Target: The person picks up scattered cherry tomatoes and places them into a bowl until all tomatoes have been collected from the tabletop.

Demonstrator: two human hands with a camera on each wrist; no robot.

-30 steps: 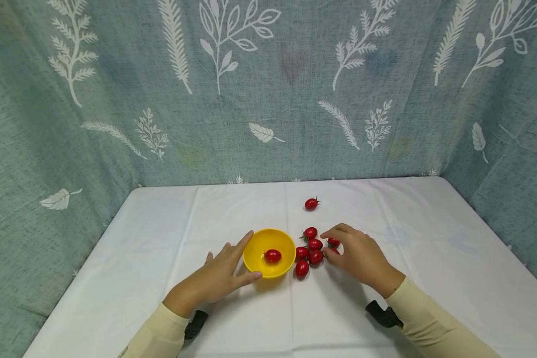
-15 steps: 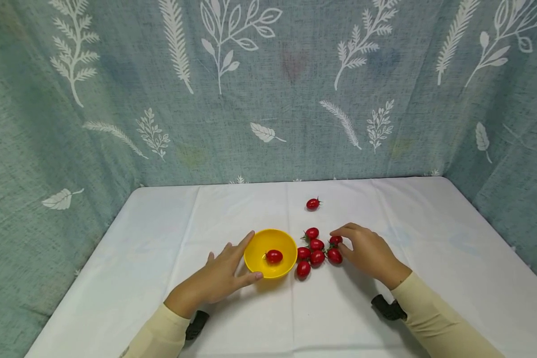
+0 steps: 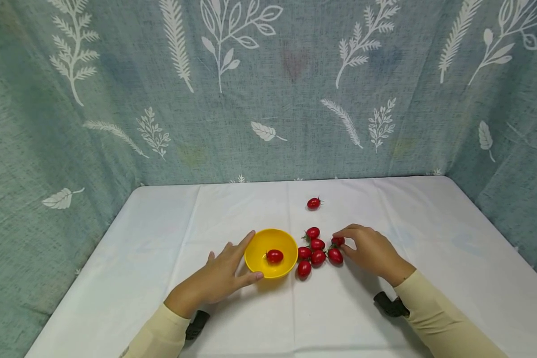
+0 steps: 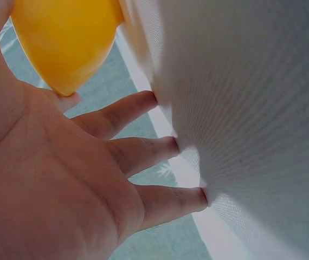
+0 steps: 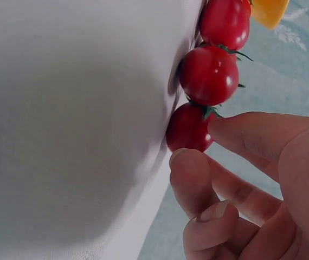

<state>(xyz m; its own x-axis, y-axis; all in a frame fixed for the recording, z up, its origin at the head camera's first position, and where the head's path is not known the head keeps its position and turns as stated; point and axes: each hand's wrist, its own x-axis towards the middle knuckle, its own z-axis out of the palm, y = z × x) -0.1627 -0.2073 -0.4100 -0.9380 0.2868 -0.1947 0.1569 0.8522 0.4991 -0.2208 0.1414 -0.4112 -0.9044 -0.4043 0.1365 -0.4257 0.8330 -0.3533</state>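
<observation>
A yellow bowl (image 3: pixel 270 239) stands on the white cloth with one red cherry tomato (image 3: pixel 275 256) inside. My left hand (image 3: pixel 219 276) is spread at its left side, thumb and index finger touching the bowl from two sides. In the left wrist view the other fingers (image 4: pixel 149 146) reach straight down to the cloth. My right hand (image 3: pixel 371 252) pinches the far-right cherry tomato (image 5: pixel 190 129) of a cluster between thumb and index finger, its green stem near the thumb. That tomato still appears to rest on the cloth. Beside it lies another cherry tomato (image 3: pixel 335 256).
Several more cherry tomatoes (image 3: pixel 317 257) lie close together just right of the bowl. A single cherry tomato (image 3: pixel 313 203) lies farther back. A leaf-patterned green curtain (image 3: pixel 268 89) hangs behind and beside the white-covered table (image 3: pixel 232 204).
My right hand has moved right, away from the middle of the cluster, and its thumb and index finger have come together on the far-right tomato. The left hand and bowl keep their place.
</observation>
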